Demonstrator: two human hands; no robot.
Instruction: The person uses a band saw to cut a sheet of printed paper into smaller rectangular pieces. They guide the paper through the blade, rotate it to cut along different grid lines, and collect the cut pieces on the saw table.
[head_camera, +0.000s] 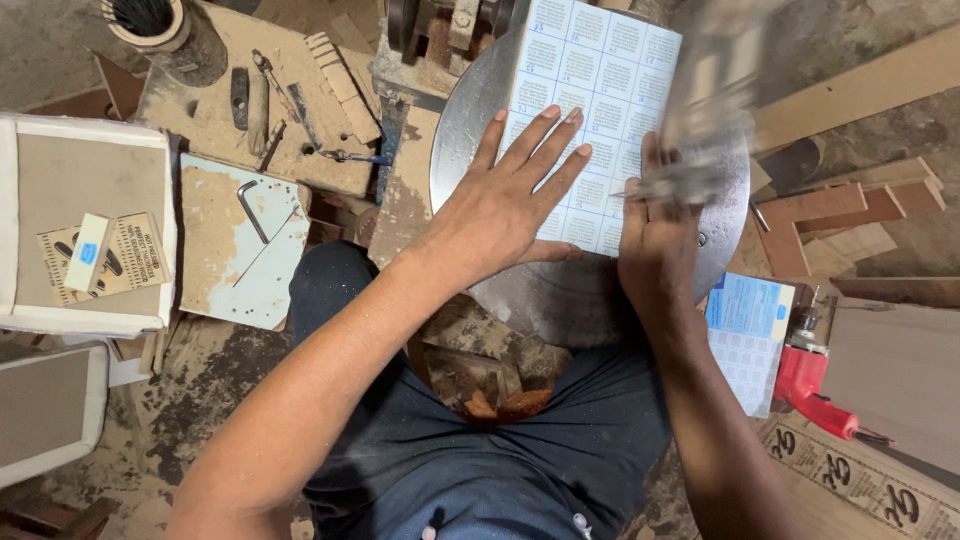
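Note:
My left hand (510, 195) lies flat, fingers spread, on a white sheet printed with a blue grid of small boxes (590, 110). The sheet rests on a round grey metal disc (470, 130). My right hand (655, 235) is at the sheet's right edge, closed around a metal tool (695, 130) that is blurred by motion; its exact kind cannot be told. Both forearms reach up from the bottom of the view over my dark blue trousers.
A similar printed sheet (748, 340) and a red power drill (815, 385) lie at the right. Wood offcuts (840, 215) are beyond. A dusty bench at the left holds an allen key (252, 208), chisels (258, 100), a dark can (175, 35) and a white-framed panel (85, 235).

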